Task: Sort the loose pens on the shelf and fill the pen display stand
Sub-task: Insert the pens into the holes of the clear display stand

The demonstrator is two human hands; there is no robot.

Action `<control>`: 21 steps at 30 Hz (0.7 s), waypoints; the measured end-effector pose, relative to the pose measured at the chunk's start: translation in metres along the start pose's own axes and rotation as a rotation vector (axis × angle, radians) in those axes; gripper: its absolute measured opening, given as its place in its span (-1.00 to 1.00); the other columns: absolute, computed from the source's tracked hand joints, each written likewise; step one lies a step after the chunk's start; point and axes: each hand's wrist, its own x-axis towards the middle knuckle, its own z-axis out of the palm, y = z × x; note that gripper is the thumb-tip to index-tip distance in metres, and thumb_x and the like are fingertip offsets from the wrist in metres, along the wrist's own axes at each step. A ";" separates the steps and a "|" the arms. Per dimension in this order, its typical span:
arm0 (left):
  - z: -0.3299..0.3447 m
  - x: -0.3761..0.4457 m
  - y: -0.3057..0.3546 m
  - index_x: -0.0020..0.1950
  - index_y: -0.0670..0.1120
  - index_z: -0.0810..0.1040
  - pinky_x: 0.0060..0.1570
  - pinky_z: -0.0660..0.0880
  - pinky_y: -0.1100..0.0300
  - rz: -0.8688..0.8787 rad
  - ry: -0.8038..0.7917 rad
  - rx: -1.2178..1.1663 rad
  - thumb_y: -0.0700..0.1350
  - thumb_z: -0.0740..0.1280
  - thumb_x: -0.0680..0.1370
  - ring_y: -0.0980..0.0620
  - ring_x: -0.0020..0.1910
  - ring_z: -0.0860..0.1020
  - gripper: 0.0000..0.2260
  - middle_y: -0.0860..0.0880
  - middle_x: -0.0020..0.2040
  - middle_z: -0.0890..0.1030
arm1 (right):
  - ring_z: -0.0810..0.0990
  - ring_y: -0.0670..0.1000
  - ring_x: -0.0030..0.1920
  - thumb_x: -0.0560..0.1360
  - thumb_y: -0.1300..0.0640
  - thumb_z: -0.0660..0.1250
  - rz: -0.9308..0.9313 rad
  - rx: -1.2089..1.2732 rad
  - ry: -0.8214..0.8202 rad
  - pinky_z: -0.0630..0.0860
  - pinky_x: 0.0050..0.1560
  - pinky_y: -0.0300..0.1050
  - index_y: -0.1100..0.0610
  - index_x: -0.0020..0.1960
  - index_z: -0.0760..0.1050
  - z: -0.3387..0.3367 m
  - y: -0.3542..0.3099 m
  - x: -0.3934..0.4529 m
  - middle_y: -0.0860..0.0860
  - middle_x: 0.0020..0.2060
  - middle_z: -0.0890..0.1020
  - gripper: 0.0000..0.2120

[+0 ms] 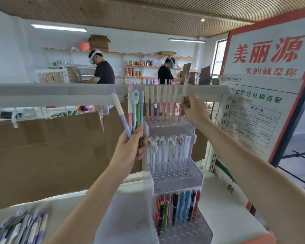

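The right hand [192,108] pinches a cream-sleeved antler-topped pen [184,90] and holds it over the right end of the top tier [167,123] of the clear acrylic pen display stand [176,176], its tip down at the holes; whether it is seated yet, I cannot tell. The left hand [132,145], at nine o'clock from the stand, grips a mixed bundle of pens [135,110] fanned upward, with one purple antler pen [119,111] leaning out toward eleven o'clock.

On the stand, the top tier carries a row of antler pens [158,99] along its back. The middle tier [176,175] has a back row of charm-topped pens [169,150], its front holes bare. The bottom tier [183,229] holds a row of capped pens [178,206] in orange, green, black and blue, with several front rows open.

At seven o'clock, on the white shelf [130,217], a heap of loose pens [19,228] lies unsorted. I judge the job perhaps a third done: each tier is begun, none is full, and both the bundle and the heap remain to be placed.
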 end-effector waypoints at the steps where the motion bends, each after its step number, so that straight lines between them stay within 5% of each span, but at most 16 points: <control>1: -0.001 0.000 0.000 -0.21 -0.12 0.37 -0.64 0.16 0.34 0.003 -0.008 0.012 -0.07 0.19 0.61 0.13 -0.58 0.23 -0.78 0.00 -0.41 0.42 | 0.56 0.02 -0.26 0.59 0.22 0.19 -0.021 0.029 0.049 0.43 -0.35 -0.33 0.24 0.03 0.42 0.001 0.001 0.000 0.15 -0.16 0.62 -0.91; 5: -0.002 0.000 0.000 -0.24 -0.11 0.41 -0.63 0.14 0.33 0.017 -0.023 0.053 -0.06 0.19 0.61 0.12 -0.56 0.22 -0.75 0.00 -0.40 0.42 | 0.57 -0.05 -0.28 0.60 0.22 0.18 -0.063 0.146 0.178 0.49 -0.32 -0.32 0.18 0.01 0.37 -0.001 0.000 0.003 0.06 -0.19 0.59 -0.97; 8: 0.000 0.000 -0.001 -0.32 -0.03 0.48 -0.63 0.13 0.33 0.037 -0.046 0.046 -0.05 0.20 0.60 0.11 -0.56 0.22 -0.70 -0.01 -0.39 0.42 | 0.57 -0.04 -0.29 0.57 0.25 0.22 -0.016 0.034 0.036 0.44 -0.35 -0.39 0.23 0.01 0.45 0.000 0.004 0.005 0.11 -0.16 0.63 -0.94; 11: 0.002 -0.001 -0.001 -0.39 0.05 0.52 -0.62 0.12 0.32 0.041 -0.058 0.066 -0.03 0.23 0.58 0.08 -0.53 0.20 -0.67 -0.07 -0.38 0.39 | 0.56 0.06 -0.15 0.55 0.21 0.28 0.019 -0.120 -0.114 0.41 -0.17 -0.22 0.26 0.04 0.50 0.005 0.008 0.002 0.16 -0.09 0.64 -0.87; 21: -0.003 -0.008 -0.007 -0.04 -0.21 0.45 -0.61 0.16 0.33 0.020 -0.035 0.065 -0.13 0.24 0.59 0.10 -0.52 0.29 -0.86 -0.04 -0.34 0.48 | 0.51 0.03 -0.09 0.54 0.15 0.30 0.108 -0.077 -0.030 0.41 -0.12 -0.18 0.23 0.16 0.47 0.003 0.003 -0.006 0.07 -0.05 0.58 -0.76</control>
